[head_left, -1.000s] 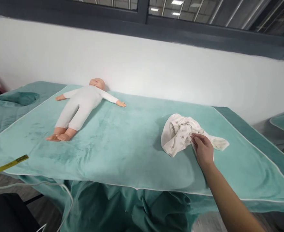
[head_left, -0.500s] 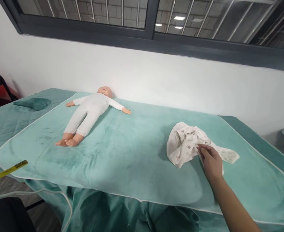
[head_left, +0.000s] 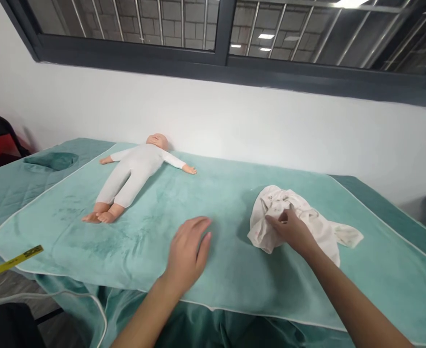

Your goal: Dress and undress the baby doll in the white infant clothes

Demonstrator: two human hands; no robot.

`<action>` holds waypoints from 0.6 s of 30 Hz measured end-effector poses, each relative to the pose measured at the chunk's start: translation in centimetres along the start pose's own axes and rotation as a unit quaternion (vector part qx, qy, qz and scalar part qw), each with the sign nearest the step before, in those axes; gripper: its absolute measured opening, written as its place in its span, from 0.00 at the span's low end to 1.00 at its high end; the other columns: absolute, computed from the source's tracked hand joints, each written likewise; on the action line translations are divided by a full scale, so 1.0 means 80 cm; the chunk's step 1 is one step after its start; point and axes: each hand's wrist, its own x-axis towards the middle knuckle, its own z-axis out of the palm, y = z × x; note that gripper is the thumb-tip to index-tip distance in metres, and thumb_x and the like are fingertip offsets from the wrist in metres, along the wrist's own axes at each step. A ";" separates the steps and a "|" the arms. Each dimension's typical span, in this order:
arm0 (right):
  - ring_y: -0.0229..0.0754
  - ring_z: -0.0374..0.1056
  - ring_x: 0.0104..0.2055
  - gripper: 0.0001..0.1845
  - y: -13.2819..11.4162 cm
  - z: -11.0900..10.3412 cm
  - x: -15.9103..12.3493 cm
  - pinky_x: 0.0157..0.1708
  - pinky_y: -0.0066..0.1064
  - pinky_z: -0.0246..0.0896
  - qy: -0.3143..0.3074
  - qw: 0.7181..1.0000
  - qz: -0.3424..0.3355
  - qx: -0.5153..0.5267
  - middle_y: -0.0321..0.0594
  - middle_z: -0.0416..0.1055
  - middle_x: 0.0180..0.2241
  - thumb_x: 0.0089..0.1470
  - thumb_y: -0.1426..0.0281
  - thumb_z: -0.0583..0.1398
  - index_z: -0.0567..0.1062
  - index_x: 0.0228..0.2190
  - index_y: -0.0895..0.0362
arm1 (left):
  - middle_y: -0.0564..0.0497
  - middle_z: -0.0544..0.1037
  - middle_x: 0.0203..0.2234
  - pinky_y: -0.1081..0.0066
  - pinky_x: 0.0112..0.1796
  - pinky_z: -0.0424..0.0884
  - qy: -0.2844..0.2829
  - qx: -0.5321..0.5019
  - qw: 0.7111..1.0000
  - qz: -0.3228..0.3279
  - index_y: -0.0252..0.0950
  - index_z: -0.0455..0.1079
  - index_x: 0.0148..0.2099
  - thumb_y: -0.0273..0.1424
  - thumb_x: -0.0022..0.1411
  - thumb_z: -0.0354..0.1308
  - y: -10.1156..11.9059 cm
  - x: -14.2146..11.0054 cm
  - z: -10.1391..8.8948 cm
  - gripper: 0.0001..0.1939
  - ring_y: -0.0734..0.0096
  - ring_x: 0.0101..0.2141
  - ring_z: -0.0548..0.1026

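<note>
A crumpled white baby garment (head_left: 317,227) with a small printed pattern lies on the right part of the green bed cover (head_left: 220,193). My right hand (head_left: 292,229) pinches a fold near its middle. To the left of the cloth, my left hand (head_left: 189,251) hovers over the cover with its fingers apart and nothing in them. A baby doll (head_left: 136,169) in a white bodysuit lies on its back at the left, arms spread and head toward the wall. The garment's exact kind is hidden by its folds.
Beyond the bed stands a white wall (head_left: 213,116) under a dark window frame (head_left: 183,60). A face hole (head_left: 51,161) sits at the bed's left end. A yellow tape strip (head_left: 11,263), a pale cable (head_left: 102,314) and a black object (head_left: 11,326) are at lower left.
My left hand has come into view from below. My right hand has shifted left across the garment to another fold. The doll lies as before; the view has tilted up.
</note>
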 end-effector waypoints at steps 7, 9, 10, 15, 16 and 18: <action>0.44 0.64 0.37 0.14 -0.037 0.019 0.017 0.39 0.35 0.60 0.030 0.987 -0.139 0.081 0.40 0.66 0.31 0.54 0.62 0.55 0.60 0.22 0.54 | 0.43 0.78 0.44 0.62 0.51 0.66 -0.050 -0.211 0.944 -0.249 0.37 0.74 0.47 0.37 0.63 0.57 -0.046 0.054 0.095 0.14 0.61 0.45 0.74; 0.45 0.65 0.47 0.13 -0.066 0.021 0.002 0.47 0.37 0.61 0.035 0.956 -0.224 0.189 0.43 0.68 0.41 0.57 0.60 0.55 0.64 0.26 0.55 | 0.43 0.79 0.44 0.62 0.52 0.65 -0.056 -0.285 0.917 -0.275 0.38 0.75 0.49 0.39 0.61 0.60 -0.050 0.063 0.098 0.16 0.60 0.45 0.74; 0.45 0.64 0.52 0.12 -0.082 0.023 -0.008 0.52 0.38 0.60 0.016 0.933 -0.276 0.231 0.44 0.67 0.46 0.59 0.61 0.55 0.67 0.28 0.55 | 0.43 0.79 0.45 0.62 0.53 0.64 -0.053 -0.324 0.900 -0.288 0.37 0.74 0.49 0.40 0.60 0.61 -0.051 0.065 0.096 0.18 0.60 0.46 0.74; 0.42 0.56 0.64 0.08 -0.142 0.056 -0.056 0.62 0.37 0.55 -0.164 0.862 -0.434 0.203 0.42 0.63 0.58 0.64 0.67 0.53 0.72 0.40 0.53 | 0.41 0.80 0.44 0.59 0.52 0.67 0.051 -0.474 0.807 -0.348 0.33 0.75 0.46 0.39 0.51 0.66 -0.055 0.065 0.081 0.22 0.52 0.48 0.74; 0.42 0.55 0.65 0.10 -0.144 0.063 -0.061 0.63 0.38 0.54 -0.176 0.860 -0.443 0.182 0.42 0.61 0.60 0.64 0.67 0.53 0.71 0.44 0.53 | 0.40 0.80 0.43 0.58 0.51 0.68 0.056 -0.504 0.783 -0.359 0.32 0.76 0.45 0.40 0.51 0.65 -0.055 0.065 0.078 0.21 0.50 0.48 0.74; 0.42 0.56 0.65 0.15 -0.135 0.076 -0.064 0.63 0.39 0.55 -0.164 0.871 -0.440 0.145 0.42 0.61 0.61 0.64 0.67 0.52 0.69 0.51 0.51 | 0.40 0.80 0.39 0.56 0.48 0.70 0.048 -0.566 0.729 -0.383 0.33 0.76 0.41 0.44 0.53 0.63 -0.056 0.067 0.073 0.20 0.48 0.47 0.75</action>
